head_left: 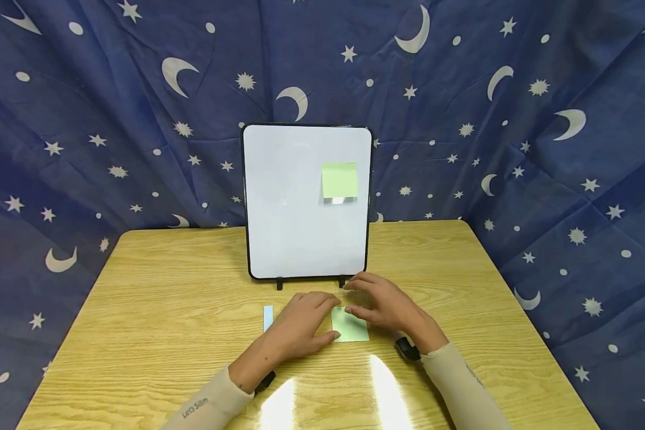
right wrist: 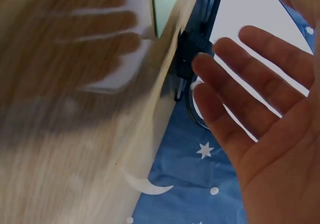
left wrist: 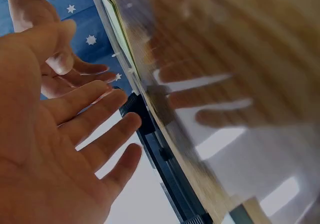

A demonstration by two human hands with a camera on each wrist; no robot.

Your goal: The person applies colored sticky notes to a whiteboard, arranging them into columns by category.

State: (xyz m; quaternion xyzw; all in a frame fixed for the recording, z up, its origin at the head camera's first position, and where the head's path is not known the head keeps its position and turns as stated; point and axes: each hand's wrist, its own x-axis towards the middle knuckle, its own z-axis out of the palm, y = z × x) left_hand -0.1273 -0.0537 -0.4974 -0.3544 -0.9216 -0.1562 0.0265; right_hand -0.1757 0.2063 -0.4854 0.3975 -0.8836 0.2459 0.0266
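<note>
A light green sticky note (head_left: 350,327) lies on the table between my two hands. My left hand (head_left: 303,325) is at its left edge and my right hand (head_left: 384,303) at its upper right. Both wrist views show the fingers of the left hand (left wrist: 65,139) and right hand (right wrist: 272,114) spread and relaxed, holding nothing, apart from the tabletop. Another green sticky note (head_left: 340,180) is stuck on the upper right of the whiteboard (head_left: 290,227), its lower edge lifting slightly. A pale blue strip (head_left: 268,315) lies left of my left hand, partly hidden by it.
The black-framed whiteboard stands upright on small black feet (head_left: 279,283) behind the hands. The wooden table (head_left: 183,310) reaches out to both sides. A dark blue cloth (head_left: 140,107) with moons and stars hangs behind and around it.
</note>
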